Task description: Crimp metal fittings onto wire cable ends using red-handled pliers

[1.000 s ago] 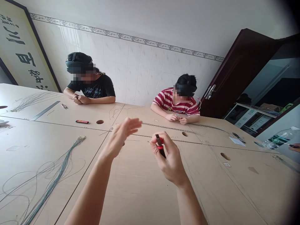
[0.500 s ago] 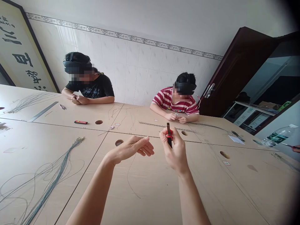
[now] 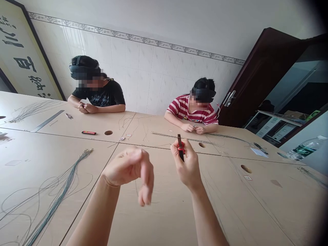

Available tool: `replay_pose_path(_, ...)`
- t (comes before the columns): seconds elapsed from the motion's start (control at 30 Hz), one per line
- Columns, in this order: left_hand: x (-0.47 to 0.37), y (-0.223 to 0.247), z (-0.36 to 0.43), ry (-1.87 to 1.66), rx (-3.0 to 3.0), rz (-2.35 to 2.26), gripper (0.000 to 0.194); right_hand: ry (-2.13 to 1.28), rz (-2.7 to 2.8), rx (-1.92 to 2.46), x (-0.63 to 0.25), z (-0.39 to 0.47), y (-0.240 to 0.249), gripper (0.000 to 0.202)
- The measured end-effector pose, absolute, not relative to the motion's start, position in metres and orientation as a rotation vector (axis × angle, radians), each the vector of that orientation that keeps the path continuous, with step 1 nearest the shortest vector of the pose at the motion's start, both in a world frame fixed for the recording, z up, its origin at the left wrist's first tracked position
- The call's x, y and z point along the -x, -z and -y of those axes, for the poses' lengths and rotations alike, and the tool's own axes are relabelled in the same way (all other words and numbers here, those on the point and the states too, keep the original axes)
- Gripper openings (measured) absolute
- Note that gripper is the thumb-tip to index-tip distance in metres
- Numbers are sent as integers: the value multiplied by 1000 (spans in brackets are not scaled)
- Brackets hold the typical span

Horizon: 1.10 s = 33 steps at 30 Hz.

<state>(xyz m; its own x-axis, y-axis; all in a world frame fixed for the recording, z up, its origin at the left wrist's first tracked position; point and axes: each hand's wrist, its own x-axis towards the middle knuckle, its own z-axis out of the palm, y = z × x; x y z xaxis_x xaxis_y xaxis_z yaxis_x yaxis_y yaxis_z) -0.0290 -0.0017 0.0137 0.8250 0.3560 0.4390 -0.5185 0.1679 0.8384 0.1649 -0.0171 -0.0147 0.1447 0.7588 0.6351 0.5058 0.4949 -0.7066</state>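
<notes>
My left hand [image 3: 130, 169] bends down over the near middle of the table, its fingers drawn together and slightly blurred. A single thin grey cord [image 3: 136, 188] shows on both sides of its fingertips, which seem to pinch it; the exact contact is hidden. My right hand [image 3: 188, 165] is raised a little to the right, wrapped round a small black-and-red hand tool [image 3: 180, 148] that points upward. Most of the tool's grip is covered by the fingers, so I cannot tell its kind. Left of my hands lies a bundle of grey-blue cords [image 3: 68, 184] with small metal ends.
Two people sit across the wooden table [image 3: 164, 225], their hands close together. A red-and-black tool [image 3: 89, 133], a metal ruler [image 3: 48, 120] and more cords [image 3: 181, 137] lie farther off. A water bottle [image 3: 306, 148] is at the right. The tabletop has round holes [image 3: 246, 168].
My left hand has dropped and turned its fingers down onto the cord, whose lower end has shifted upward in view. My right hand has moved slightly left and still holds the tool.
</notes>
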Motion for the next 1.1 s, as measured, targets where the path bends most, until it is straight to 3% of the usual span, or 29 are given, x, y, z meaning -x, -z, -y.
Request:
replay_pose_path(0.23, 18, -37, 7, -1435, -815, -69, 52, -333, 1646, 1045, -147, 22, 17, 8)
replay_pose_path(0.37, 12, -35, -2, -1584, -784, -135, 46, -363, 1702, 1039, -142, 25, 18, 9)
replay_pose_path(0.53, 9, -22, -14, -1567, -781, -234, 38, -358, 1743, 1010, -140, 25, 19, 8)
replay_pose_path(0.7, 1, -19, -8, -1288, -1171, -523, 34, -332, 1743, 1010, -142, 26, 18, 7)
replay_pose_path(1.1, 4, -16, 0, -989, -1862, -989, 46, -266, 1743, 1058, -153, 25, 15, 4)
